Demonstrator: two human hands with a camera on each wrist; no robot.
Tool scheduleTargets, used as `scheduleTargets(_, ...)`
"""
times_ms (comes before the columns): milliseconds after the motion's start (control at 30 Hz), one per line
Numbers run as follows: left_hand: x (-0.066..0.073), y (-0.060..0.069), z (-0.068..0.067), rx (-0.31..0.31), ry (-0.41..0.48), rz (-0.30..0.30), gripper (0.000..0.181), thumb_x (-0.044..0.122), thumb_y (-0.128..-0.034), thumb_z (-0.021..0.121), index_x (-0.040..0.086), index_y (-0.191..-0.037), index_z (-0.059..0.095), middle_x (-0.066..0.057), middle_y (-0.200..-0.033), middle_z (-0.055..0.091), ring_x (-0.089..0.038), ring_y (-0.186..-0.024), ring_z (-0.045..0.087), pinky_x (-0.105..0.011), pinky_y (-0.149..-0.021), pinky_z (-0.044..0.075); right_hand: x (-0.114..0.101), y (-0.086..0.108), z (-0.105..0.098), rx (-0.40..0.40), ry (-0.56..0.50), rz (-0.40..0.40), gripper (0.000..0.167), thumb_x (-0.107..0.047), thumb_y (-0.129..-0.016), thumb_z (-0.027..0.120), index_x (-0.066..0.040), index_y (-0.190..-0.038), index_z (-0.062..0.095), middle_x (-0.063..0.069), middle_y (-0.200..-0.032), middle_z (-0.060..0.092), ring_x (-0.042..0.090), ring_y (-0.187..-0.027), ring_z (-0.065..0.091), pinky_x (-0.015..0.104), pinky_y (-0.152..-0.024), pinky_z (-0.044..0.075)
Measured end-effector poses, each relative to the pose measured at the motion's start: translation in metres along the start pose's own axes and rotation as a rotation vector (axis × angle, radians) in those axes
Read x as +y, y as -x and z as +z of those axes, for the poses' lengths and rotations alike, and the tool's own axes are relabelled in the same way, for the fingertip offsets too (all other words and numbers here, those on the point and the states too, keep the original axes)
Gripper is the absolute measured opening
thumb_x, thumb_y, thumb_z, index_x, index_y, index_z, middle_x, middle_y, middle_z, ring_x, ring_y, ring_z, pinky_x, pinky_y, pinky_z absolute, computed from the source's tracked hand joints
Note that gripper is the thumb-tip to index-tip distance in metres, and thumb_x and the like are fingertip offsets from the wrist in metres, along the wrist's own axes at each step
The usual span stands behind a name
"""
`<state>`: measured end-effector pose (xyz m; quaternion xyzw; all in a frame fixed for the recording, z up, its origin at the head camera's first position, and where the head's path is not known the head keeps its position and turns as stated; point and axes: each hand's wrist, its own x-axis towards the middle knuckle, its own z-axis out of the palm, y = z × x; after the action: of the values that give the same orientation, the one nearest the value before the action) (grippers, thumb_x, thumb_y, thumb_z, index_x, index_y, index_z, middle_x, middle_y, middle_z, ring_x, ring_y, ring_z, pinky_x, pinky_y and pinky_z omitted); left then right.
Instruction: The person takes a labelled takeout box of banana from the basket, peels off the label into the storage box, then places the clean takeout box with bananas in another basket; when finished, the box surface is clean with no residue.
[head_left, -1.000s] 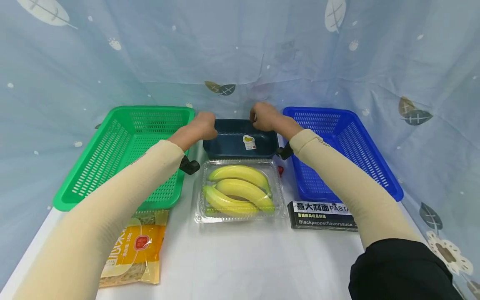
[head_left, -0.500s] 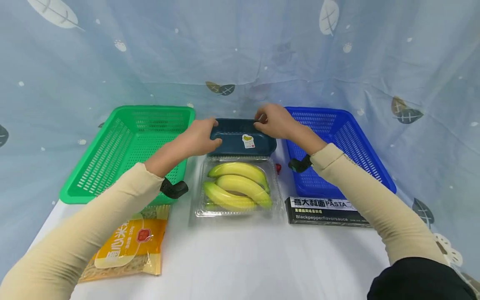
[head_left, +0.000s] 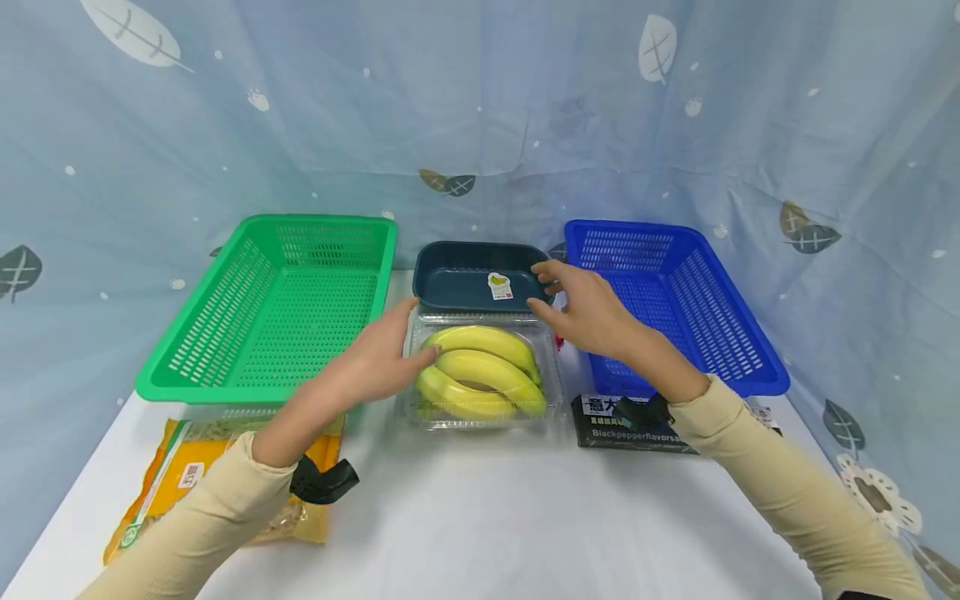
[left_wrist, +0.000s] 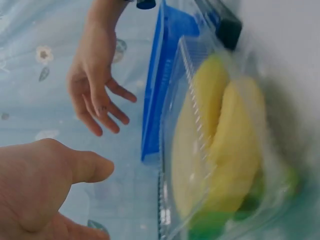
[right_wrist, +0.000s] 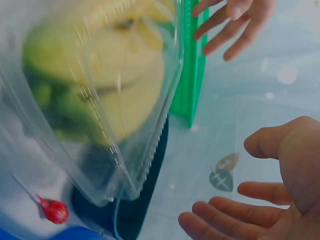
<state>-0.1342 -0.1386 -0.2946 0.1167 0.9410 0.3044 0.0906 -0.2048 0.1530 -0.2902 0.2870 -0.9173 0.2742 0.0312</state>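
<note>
A clear plastic box [head_left: 487, 421] of yellow bananas [head_left: 483, 375] stands mid-table, and behind it is a dark blue tray [head_left: 457, 292] with a banana sticker. My left hand [head_left: 382, 354] is at the box's left side, fingers spread, holding nothing; its thumb overlaps the box's edge in the head view. Over the tray's right end, my right hand [head_left: 588, 308] hovers with parted fingers and an empty grasp. Both wrist views show the bananas inside the box, the left hand [left_wrist: 45, 185] and right hand [right_wrist: 260, 195] each apart from it.
A green basket [head_left: 322, 308] stands at the left, a blue basket [head_left: 645, 283] at the right. In front of them lie an orange food bag [head_left: 176, 467] and a black pasta box [head_left: 622, 436]. A small red item [right_wrist: 54, 211] lies beside the clear box.
Both hands have drawn back from the dark tray toward the front, and their fingers have spread. My left hand came down beside the clear box; the right moved slightly right and nearer.
</note>
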Motion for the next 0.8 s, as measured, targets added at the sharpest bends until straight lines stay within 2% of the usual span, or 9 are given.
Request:
scheduleTargets(167,-0.003,0.015,0.019,0.014,0.09,-0.012,0.092,0.032,-0.0996,0.061,-0.007,-0.156,0.0,-0.028,-0.161,0.01,-0.042,-0.147,0.019,-0.057,-0.114,0.025,-0.009,0.03,0.008,0.005,-0.033,0.007,0.055,-0.027,-0.099,0.065,-0.004,-0.145,0.048,0.015,-0.138,0.056,0.03,-0.113,0.062,0.047,-0.082,0.057)
scheduleTargets(333,-0.003,0.02,0.035,0.076,0.13,-0.034,0.094,0.034,-0.0996,0.061,-0.007,-0.156,-0.001,-0.027,-0.162,0.006,-0.042,-0.148,0.014,-0.058,-0.115,0.022,-0.016,0.053,0.017,0.03,-0.044,0.021,0.062,-0.029,-0.099,0.064,-0.003,-0.15,0.041,0.017,-0.146,0.049,0.035,-0.126,0.053,0.053,-0.095,0.05)
scheduleTargets(567,-0.009,0.015,0.057,0.184,0.155,-0.065,0.091,0.037,-0.0994,0.059,-0.006,-0.157,0.003,-0.027,-0.162,0.01,-0.04,-0.149,0.014,-0.055,-0.117,0.019,-0.019,0.079,0.033,0.05,-0.061,0.07,0.069,-0.033,-0.099,0.063,-0.001,-0.153,0.033,0.018,-0.154,0.038,0.035,-0.138,0.04,0.059,-0.107,0.038)
scheduleTargets(800,-0.022,0.004,0.068,0.202,0.281,-0.119,0.085,0.044,-0.1039,0.049,-0.002,-0.158,0.002,-0.027,-0.162,0.009,-0.04,-0.149,0.013,-0.055,-0.118,0.016,-0.022,0.104,0.052,0.046,-0.137,0.136,0.077,-0.038,-0.1,0.061,-0.004,-0.158,0.023,0.017,-0.16,0.026,0.034,-0.146,0.026,0.059,-0.11,0.032)
